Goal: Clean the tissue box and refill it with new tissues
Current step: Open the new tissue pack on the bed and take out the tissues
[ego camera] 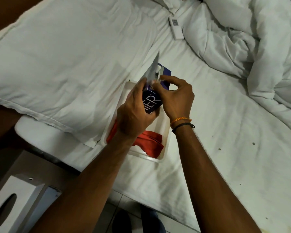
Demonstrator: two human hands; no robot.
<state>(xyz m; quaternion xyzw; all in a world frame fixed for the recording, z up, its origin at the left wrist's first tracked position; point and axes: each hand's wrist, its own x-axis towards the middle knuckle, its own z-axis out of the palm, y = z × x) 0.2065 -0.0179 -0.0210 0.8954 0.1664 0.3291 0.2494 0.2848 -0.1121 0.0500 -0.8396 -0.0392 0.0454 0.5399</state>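
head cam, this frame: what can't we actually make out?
- Purple tissue pack: name half covered by the left hand; only "IER" reads.
- Torn pack top: motion-blurred; tissues inside unclear.
- White tray: middle hidden by both hands; only red cloth shows.
- White tissue box: cut off by frame's bottom-left edge.
- Remote: display too small to read.

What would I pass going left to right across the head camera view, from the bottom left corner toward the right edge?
White tissue box cover → red cloth in the white tray → right hand's wrist bands → rumpled duvet.
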